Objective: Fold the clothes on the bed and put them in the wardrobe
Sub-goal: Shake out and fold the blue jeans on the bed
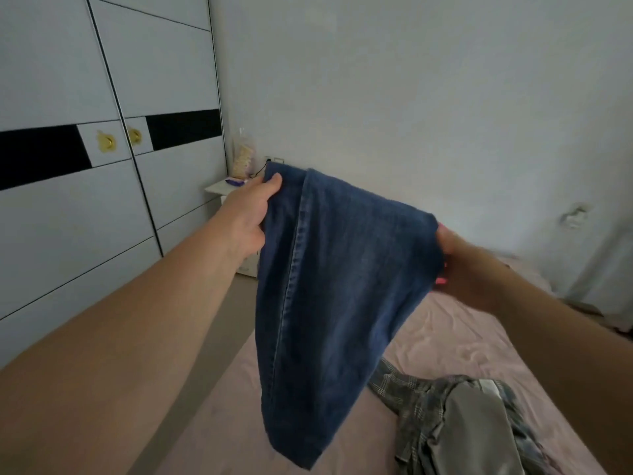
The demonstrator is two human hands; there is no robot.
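Note:
A pair of blue jeans [325,303] hangs in the air above the bed [462,337], doubled over lengthwise. My left hand [250,217] pinches its upper left corner with thumb over the denim. My right hand [459,265] grips the upper right edge, its fingers partly hidden behind the cloth. A grey checked garment [411,395] with a plain grey piece [469,430] on top lies crumpled on the pink sheet at the lower right. The wardrobe [102,166] stands at the left with both doors closed and two gold knobs [107,141].
A white bedside table [222,192] with a packet and small items stands between the wardrobe and the bed's head, under a wall socket. A strip of floor [212,354] runs between bed and wardrobe. A curtain [603,262] hangs at the far right.

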